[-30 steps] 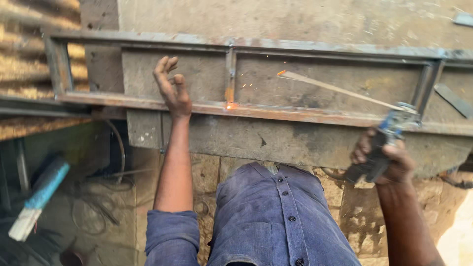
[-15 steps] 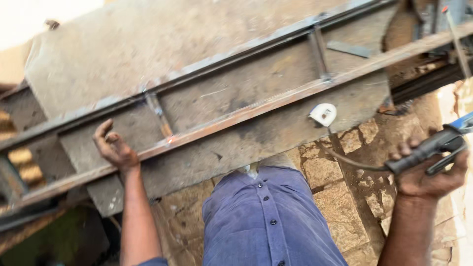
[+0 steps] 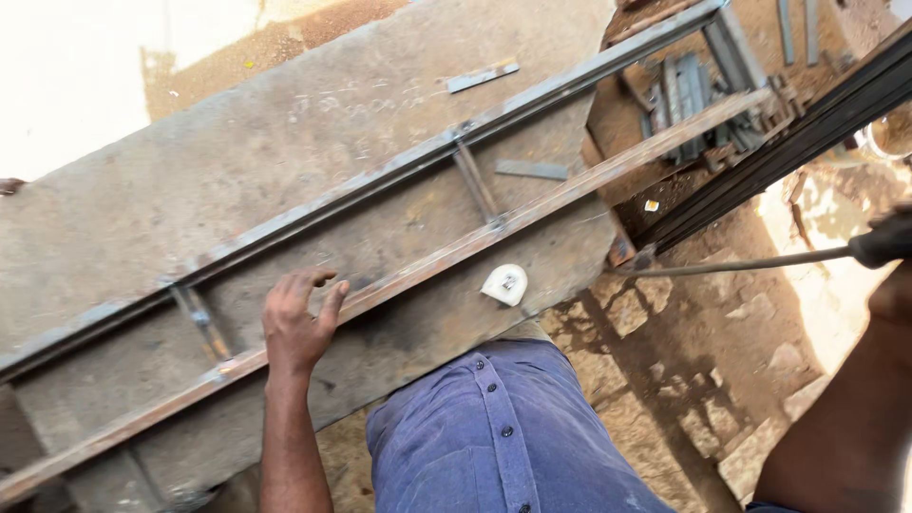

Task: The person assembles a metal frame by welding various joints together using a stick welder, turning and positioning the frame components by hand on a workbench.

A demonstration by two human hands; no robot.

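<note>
Left hand: my left hand [image 3: 299, 328] lies flat and unclenched on the near rail of the steel frame [image 3: 456, 249].
Right hand: my right hand [image 3: 893, 290], mostly out of frame; grip cannot be told.
Frame: across the workbench [image 3: 237, 180].
Nearby: white tape measure [image 3: 504, 284] just beside the rail.

A long rusty steel frame [image 3: 418, 228] lies flat across a grey worktable, running on a slant from the lower left up to the upper right. It is two parallel rails joined by short cross pieces (one just left of the fingers, another further up to their right). The near rail passes right under the fingertips; the far rail lies beyond them. Off to the right of the fingers, a thin rod [image 3: 741, 263] stretches out level from a dark handle.
</note>
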